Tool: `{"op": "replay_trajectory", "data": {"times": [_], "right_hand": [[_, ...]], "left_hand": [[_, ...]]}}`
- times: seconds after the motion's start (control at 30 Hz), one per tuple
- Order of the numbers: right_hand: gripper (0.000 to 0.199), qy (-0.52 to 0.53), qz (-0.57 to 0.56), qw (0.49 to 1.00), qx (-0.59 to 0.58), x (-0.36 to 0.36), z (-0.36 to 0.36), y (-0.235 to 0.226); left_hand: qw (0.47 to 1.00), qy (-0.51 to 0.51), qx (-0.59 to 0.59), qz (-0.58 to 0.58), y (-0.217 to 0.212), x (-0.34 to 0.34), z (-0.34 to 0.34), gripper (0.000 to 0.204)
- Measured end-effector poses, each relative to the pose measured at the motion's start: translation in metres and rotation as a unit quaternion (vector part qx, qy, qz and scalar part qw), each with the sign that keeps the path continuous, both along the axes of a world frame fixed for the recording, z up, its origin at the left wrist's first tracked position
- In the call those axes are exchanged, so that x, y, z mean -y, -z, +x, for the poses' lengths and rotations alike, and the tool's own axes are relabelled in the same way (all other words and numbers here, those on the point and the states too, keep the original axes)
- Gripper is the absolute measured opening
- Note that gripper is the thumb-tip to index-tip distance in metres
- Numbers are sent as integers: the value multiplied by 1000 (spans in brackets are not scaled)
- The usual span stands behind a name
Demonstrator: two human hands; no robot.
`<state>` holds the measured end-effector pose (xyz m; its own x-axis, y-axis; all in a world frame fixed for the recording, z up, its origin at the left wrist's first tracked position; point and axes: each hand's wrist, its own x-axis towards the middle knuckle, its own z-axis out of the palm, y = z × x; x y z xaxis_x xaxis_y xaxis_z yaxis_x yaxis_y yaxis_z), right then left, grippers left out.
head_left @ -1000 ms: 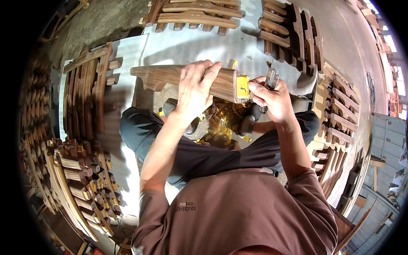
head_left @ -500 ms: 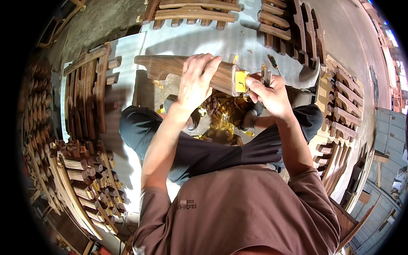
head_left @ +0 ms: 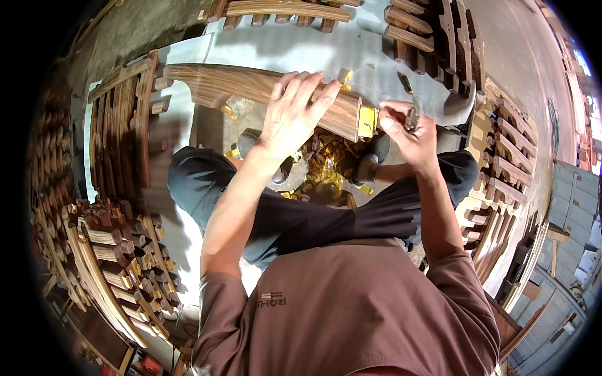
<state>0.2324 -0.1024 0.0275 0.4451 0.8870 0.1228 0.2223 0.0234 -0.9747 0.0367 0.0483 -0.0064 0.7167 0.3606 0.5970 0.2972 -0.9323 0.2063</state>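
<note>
A long brown wooden piece (head_left: 232, 83) with striped grain and a curved far-left end lies across in front of me, above my knees. My left hand (head_left: 291, 116) grips it near the middle, fingers over its top and the thumb stretched along it. Yellow tape with a dark mark (head_left: 368, 120) covers the tenon at its right end. Just right of the tape is my right hand (head_left: 411, 135), thumb and forefinger pinched together close to it. A small metallic tool (head_left: 412, 119) sticks up from its curled fingers; its kind is unclear.
Yellow tape scraps (head_left: 323, 169) litter the floor between my feet. A screwdriver (head_left: 406, 83) lies on the pale sheet (head_left: 276, 45). Stacks of wooden parts stand at left (head_left: 119, 125), lower left (head_left: 113, 269), far side (head_left: 288, 9), far right (head_left: 448, 37) and right (head_left: 508, 147).
The wooden piece has shifted, its left end moving left and away, its taped end slightly right. My right hand has moved slightly right, and the tool in it has turned.
</note>
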Motion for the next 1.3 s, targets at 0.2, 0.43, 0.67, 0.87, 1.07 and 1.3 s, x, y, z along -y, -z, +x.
{"op": "replay_trajectory", "data": {"times": [0.2,0.43,0.67,0.87,1.07,1.3], "right_hand": [[18,-58,-125,967,214,-13,3,-21],[16,-47,-129,990,44,-16,6,-19],[18,-97,-72,958,-261,-20,-26,-36],[5,-77,-88,928,-353,-23,-28,-38],[15,31,17,984,175,-15,-40,-24],[30,-53,184,866,462,-45,-30,-29]], "left_hand": [[999,25,-21,2,3,6,-3,61],[999,33,11,-27,1,3,-3,65],[989,-14,67,-131,-3,1,-6,78],[976,23,81,-203,-10,0,-12,75],[945,-10,35,-324,-15,-4,-17,69],[901,95,-41,-421,-25,-18,-25,65]]}}
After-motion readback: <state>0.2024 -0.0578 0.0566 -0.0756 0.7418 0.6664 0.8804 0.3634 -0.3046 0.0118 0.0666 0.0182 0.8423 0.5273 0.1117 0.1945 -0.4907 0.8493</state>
